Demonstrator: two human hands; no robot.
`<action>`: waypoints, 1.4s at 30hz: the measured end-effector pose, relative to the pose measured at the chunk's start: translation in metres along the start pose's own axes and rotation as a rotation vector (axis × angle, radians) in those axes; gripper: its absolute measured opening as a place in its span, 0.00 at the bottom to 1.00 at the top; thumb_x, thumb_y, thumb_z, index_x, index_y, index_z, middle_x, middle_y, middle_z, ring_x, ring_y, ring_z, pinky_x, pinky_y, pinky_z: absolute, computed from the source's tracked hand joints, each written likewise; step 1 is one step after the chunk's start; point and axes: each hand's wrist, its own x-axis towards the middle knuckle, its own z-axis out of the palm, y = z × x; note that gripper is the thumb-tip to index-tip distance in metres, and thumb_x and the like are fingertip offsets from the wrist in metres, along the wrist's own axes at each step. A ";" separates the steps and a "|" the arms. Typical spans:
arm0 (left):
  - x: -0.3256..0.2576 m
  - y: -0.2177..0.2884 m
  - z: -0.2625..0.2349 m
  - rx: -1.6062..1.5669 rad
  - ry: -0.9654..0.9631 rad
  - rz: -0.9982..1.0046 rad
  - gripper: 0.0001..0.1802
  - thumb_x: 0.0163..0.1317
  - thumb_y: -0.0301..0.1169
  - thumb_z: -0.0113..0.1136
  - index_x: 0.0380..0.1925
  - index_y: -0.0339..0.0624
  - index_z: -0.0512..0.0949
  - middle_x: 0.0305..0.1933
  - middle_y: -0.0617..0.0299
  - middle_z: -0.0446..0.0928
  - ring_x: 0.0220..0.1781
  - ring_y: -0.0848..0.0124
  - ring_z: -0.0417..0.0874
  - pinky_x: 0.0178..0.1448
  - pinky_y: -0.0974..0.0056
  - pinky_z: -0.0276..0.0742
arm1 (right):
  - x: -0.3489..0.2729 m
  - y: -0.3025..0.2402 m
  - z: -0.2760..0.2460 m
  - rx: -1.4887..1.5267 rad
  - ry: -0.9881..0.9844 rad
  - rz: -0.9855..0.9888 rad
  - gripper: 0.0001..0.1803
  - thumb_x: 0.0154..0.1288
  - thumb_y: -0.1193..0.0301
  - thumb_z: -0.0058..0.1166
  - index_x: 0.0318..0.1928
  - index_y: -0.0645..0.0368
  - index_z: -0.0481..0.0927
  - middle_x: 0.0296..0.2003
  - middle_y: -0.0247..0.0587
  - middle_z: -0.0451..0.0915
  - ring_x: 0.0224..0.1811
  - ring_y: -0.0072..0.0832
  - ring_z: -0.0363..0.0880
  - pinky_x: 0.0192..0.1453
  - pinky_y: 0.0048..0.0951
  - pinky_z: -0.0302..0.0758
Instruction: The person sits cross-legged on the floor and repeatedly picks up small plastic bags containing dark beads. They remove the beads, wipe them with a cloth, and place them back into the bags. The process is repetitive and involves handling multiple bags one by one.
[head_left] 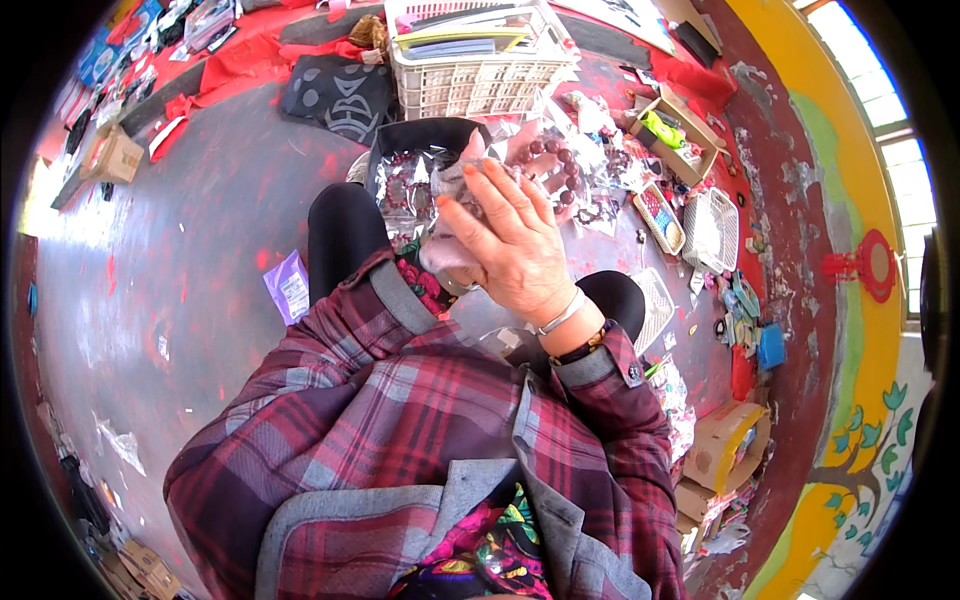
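My right hand [510, 245] lies flat across the pale pink fuzzy cloth [448, 248], fingers stretched out. Beneath it sits my left hand, mostly hidden; whether the cloth is a glove on it or a loose piece, I cannot tell. Just beyond my fingertips is a bracelet of round dark-red beads [568, 170], among shiny clear plastic. Under and beyond my hands stands a black open box [432, 133], with clear bags of dark beads [405, 190] inside its left part.
A white plastic basket [480, 85] stands beyond the box, beside a dark printed bag [338, 97]. At right are a cardboard box [690, 165], a small basket of beads [660, 218] and a white basket [712, 232]. A purple packet [288, 287] lies on the floor at left.
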 end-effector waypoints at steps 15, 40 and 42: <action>-0.004 -0.021 0.102 0.198 0.347 -0.286 0.27 0.71 0.48 0.34 0.65 0.49 0.60 0.61 0.55 0.68 0.64 0.53 0.68 0.61 0.38 0.68 | 0.004 0.098 -0.028 0.103 0.153 0.417 0.16 0.63 0.64 0.53 0.48 0.56 0.78 0.42 0.49 0.80 0.42 0.47 0.79 0.45 0.39 0.76; -0.014 0.035 0.005 0.480 0.721 -0.390 0.10 0.57 0.33 0.61 0.36 0.40 0.79 0.31 0.62 0.80 0.30 0.70 0.81 0.35 0.63 0.77 | -0.097 0.097 0.001 1.289 0.492 1.332 0.13 0.68 0.66 0.50 0.44 0.64 0.76 0.33 0.34 0.79 0.33 0.21 0.77 0.36 0.22 0.75; -0.012 0.032 0.011 0.542 0.714 -0.400 0.11 0.59 0.32 0.59 0.39 0.38 0.78 0.33 0.60 0.80 0.30 0.69 0.81 0.36 0.63 0.77 | -0.101 0.098 0.004 1.275 0.482 1.359 0.14 0.69 0.65 0.49 0.45 0.64 0.76 0.34 0.36 0.79 0.34 0.24 0.78 0.37 0.25 0.76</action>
